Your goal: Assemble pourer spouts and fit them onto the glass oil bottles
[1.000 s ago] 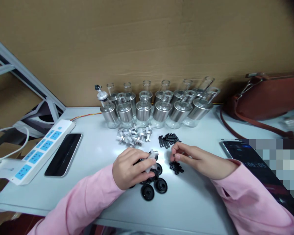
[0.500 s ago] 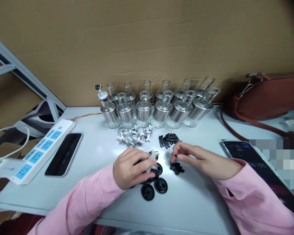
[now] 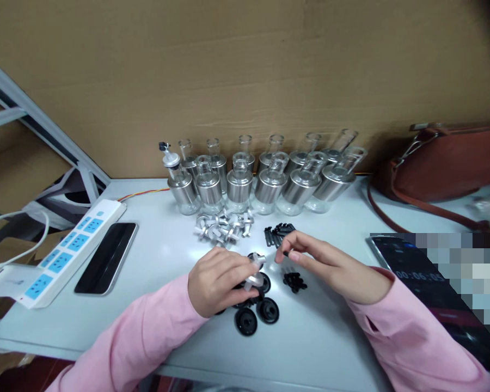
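My left hand point(image 3: 222, 280) is closed around a silver pourer spout point(image 3: 255, 280), held above several round black caps point(image 3: 245, 321). Between the thumb and fingertips of my right hand point(image 3: 314, 260) is a small black plastic piece point(image 3: 286, 253). Just below that hand lies a pile of small black pieces point(image 3: 294, 282). Slim black strips point(image 3: 278, 234) rest behind it, partly covered by the fingers. A heap of silver spout parts point(image 3: 224, 226) sits farther back, left of the strips.
Two rows of glass bottles with metal bands point(image 3: 239, 188) stand along the cardboard wall; the leftmost carries a fitted spout point(image 3: 171, 159). A power strip point(image 3: 71, 253) and phone point(image 3: 106, 258) lie left. At right are another phone point(image 3: 424, 288) and a brown bag point(image 3: 453, 163).
My right hand has lifted from the pile of small black pieces and moved left toward the spout, with one piece pinched. My left hand stays in place; the spout in it has turned slightly.
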A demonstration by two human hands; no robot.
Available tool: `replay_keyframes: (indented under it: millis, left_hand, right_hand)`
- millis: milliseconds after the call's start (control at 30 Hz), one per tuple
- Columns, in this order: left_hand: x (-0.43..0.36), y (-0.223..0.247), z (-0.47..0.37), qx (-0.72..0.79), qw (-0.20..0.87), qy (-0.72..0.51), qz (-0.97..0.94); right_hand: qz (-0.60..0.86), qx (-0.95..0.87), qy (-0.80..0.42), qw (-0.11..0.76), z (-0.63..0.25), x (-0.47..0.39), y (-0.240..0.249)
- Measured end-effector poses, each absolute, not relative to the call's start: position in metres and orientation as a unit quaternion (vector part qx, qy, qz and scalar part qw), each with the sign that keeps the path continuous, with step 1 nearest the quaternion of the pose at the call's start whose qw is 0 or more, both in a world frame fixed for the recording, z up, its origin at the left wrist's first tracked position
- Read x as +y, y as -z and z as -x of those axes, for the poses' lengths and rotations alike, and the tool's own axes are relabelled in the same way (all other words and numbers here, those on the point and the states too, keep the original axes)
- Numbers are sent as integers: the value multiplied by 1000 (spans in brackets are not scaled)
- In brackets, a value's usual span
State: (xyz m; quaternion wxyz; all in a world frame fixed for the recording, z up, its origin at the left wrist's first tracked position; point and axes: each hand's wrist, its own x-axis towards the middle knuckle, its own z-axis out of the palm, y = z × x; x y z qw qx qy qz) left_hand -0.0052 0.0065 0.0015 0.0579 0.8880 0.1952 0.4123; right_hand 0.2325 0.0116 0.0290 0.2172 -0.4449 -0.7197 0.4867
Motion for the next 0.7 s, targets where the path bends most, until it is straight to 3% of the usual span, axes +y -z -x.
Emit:
replay_keyframes:
  millis: [300,700]
  left_hand:
    - [7,-2,4,198,66,-421,-883]
    - [5,0,3,194,88,-433,-876]
  right_hand:
    - [408,-612,-557,387,-209,3,-31]
    - [412,-592,-591,362,-195,-5,-33]
